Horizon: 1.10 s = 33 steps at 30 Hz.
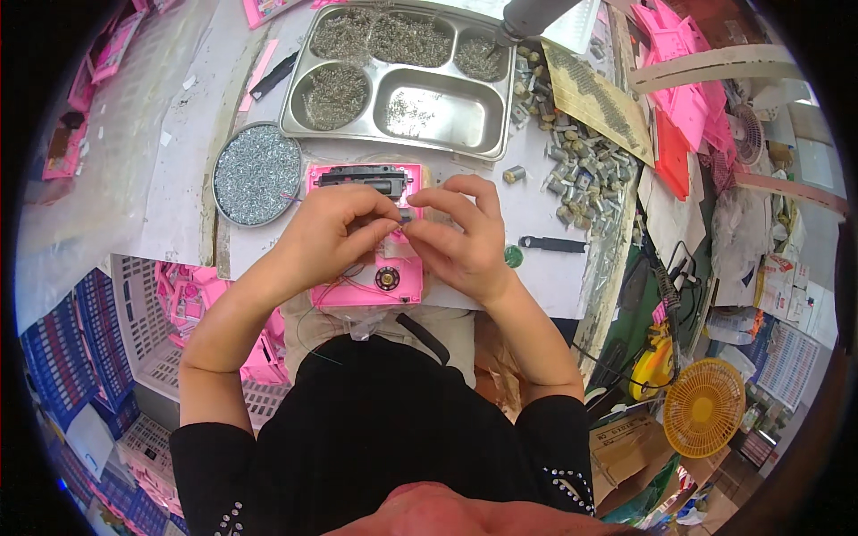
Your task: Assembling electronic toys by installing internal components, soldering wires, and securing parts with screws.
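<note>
A pink plastic housing lies in front of me, with a black slotted part along its far side and a round black and gold disc near its front. Thin wires run over its near left part. Above the middle of the housing, the fingertips of my left hand and my right hand meet at a small grey part. Both hands pinch there with thumb and forefinger, while the other right fingers are raised and curved. Those fingers hide most of the part, so its kind cannot be told.
A steel compartment tray of small metal pieces stands beyond the housing. Left is a round dish of silvery bits; right, a heap of small metal cylinders. A dark tool hangs over the tray. A black strip lies rightward.
</note>
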Tool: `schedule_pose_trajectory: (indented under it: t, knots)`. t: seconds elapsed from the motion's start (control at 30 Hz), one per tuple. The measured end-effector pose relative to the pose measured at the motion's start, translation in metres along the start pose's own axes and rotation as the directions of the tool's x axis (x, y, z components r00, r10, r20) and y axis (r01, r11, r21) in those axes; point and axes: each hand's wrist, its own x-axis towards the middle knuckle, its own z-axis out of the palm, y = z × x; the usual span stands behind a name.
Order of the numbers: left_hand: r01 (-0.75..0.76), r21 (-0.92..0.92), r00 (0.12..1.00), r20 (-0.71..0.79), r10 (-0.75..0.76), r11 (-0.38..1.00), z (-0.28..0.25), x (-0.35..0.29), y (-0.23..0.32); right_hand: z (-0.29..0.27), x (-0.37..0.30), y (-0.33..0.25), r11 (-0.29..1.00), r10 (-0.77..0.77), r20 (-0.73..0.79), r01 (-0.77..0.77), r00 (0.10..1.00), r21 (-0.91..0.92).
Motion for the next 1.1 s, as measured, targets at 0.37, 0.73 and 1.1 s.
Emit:
schedule_pose_trajectory:
  t: [0.37, 0.73, 1.1]
  knots:
    - [-0.306, 0.361, 0.94, -0.034, 0.34, 0.881, 0.008, 0.002, -0.008, -0.008, -0.003, -0.005, 0.964, 0.253, 0.024, -0.254, 0.967, 0.075]
    - [-0.208, 0.304, 0.958, -0.127, 0.256, 0.93, 0.013, -0.007, -0.005, -0.206, -0.178, -0.041, 0.272, 0.911, -0.373, -0.427, -0.173, 0.862]
    - [-0.365, 0.66, 0.866, -0.019, 0.5, 0.657, 0.025, -0.001, -0.017, -0.26, -0.191, -0.006, 0.568, 0.673, -0.733, -0.564, -0.101, 0.599]
